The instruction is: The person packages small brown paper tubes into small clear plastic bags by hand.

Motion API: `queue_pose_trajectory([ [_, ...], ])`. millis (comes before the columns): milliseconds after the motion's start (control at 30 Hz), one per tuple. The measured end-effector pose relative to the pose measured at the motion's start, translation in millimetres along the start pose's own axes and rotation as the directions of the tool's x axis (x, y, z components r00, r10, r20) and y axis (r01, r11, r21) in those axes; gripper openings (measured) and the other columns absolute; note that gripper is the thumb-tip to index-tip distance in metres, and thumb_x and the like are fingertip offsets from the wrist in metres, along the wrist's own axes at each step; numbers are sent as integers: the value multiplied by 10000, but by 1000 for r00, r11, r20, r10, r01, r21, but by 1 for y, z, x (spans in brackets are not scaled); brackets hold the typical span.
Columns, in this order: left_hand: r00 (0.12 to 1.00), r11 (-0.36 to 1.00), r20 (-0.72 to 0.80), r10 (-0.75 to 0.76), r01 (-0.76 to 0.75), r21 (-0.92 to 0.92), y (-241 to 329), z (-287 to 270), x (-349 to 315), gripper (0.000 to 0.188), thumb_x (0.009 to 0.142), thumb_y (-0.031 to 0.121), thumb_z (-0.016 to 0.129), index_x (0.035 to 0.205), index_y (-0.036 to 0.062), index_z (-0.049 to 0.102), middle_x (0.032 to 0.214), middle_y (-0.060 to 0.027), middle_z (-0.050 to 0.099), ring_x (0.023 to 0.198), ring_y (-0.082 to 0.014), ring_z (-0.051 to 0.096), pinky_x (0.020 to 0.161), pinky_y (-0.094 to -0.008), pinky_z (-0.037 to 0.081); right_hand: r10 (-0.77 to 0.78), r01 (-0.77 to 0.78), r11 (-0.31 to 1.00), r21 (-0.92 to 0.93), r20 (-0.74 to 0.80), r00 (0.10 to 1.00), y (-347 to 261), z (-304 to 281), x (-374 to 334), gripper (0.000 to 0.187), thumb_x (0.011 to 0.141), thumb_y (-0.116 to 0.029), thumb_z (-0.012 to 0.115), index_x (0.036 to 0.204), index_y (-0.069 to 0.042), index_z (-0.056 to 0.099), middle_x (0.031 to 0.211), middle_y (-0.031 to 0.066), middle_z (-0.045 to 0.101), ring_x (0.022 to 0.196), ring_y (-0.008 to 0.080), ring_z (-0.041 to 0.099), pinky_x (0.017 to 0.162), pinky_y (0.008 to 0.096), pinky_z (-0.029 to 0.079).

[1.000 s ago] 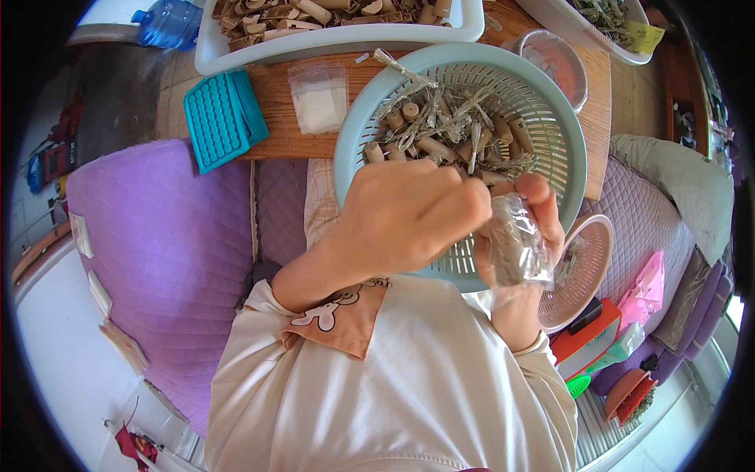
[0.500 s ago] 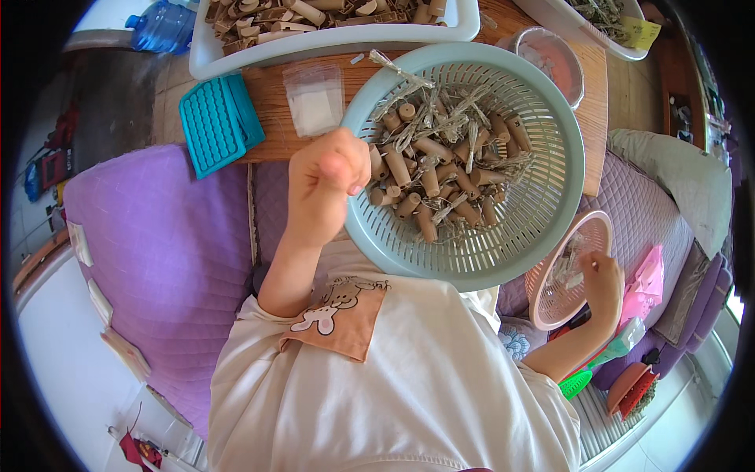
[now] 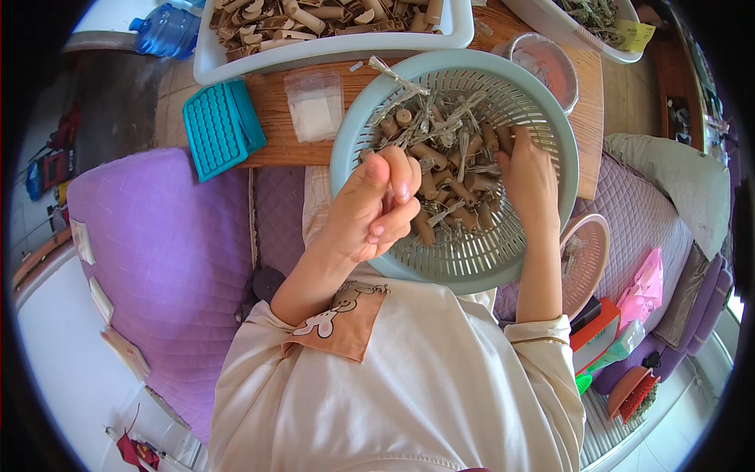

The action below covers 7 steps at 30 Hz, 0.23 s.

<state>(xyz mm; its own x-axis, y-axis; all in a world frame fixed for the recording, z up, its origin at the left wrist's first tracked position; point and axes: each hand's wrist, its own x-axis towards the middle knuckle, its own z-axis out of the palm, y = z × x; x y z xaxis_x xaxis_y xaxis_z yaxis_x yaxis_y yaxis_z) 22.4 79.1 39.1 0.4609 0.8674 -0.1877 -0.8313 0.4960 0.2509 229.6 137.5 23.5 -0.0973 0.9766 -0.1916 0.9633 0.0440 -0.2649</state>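
Right hand (image 3: 528, 177) has come back from the pink dish (image 3: 599, 259) low right of the basket (image 3: 503, 259), where it reached half a second ago; the small clear bag it pinched a second ago is gone from it, so that bag looks dropped off and a fresh round of picking seems on. Now it lies palm down in the basket's right half, fingers spread over the brown sticks (image 3: 440, 169); can't tell if anything is gripped under the palm. Left hand (image 3: 376, 208) has lifted over the basket's left rim, fingertips pressed together as if pinching something small; what, if anything, can't be made out. Sticks and dry stems sit piled mid-basket, between the two hands, touching the right one, just right of the left. Basket rests on the lap, its far edge on the wooden surface (image 3: 275, 118). Left of the basket on that surface: clear bag (image 3: 314, 106), teal lid (image 3: 222, 127). White tray (image 3: 330, 47) of more sticks beyond the basket
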Motion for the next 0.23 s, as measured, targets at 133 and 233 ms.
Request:
queue_pose_trajectory([
  [133, 997, 999, 79, -17, 13, 43, -5, -9, -3, 422, 867, 451, 349, 692, 70, 398, 555, 26, 299, 375, -34, 258, 326, -169, 172, -111, 112, 988, 106, -23, 994, 6, -6, -6, 178, 760, -57, 544, 929, -11, 512, 803, 185, 588, 724, 363, 567, 620, 418, 446],
  [233, 994, 990, 103, -29, 14, 139, -6, -12, -1, 461, 872, 491, 323, 682, 77, 396, 524, 35, 285, 395, -30, 240, 360, -170, 182, 126, -37, 696, 717, -71, 989, 6, -19, -10, 231, 767, -109, 586, 974, -31, 518, 921, 141, 616, 881, 212, 601, 754, 370, 446],
])
